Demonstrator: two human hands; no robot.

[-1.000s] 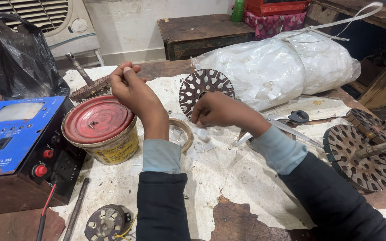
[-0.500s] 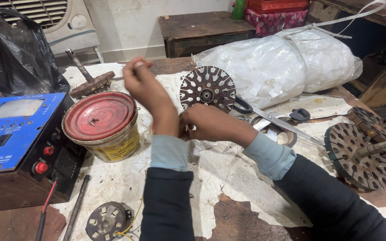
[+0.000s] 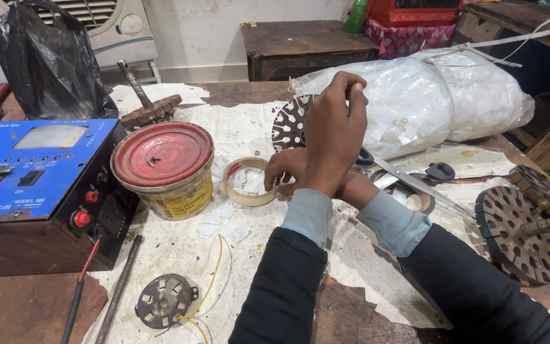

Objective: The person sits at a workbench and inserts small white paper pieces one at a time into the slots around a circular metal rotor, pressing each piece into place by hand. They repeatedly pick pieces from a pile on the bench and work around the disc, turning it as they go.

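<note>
Nearest, at the lower left, a small round motor part (image 3: 165, 299) with yellow wires lies on the torn white paper (image 3: 179, 248) that covers the wooden bench, with a thin metal rod (image 3: 119, 286) just left of it. Both dark sleeves with pale blue cuffs come in from the near right and cross at the wrists. The right hand (image 3: 288, 171) sits low, curled under the other wrist, its fingers closed against the lower edge of the slotted stator disc (image 3: 289, 124), which stands on edge behind both hands, left of the white plastic bundle. The left hand (image 3: 333, 137) rises above it with fingers pinched together at the top; what it pinches is too small to make out. Just left of the hands lies a roll of tape (image 3: 247, 181), and beyond that a tin with a red lid (image 3: 162, 164). A blue tester box (image 3: 36, 169) fills the left edge. To the right, scissors (image 3: 415, 178) lie on the paper, and a second slotted disc on a shaft (image 3: 520, 232) rests at the far right. Farther back, the big white plastic bundle (image 3: 440, 102) lies across the bench, with 1 black bag (image 3: 49, 67) at far left.
</note>
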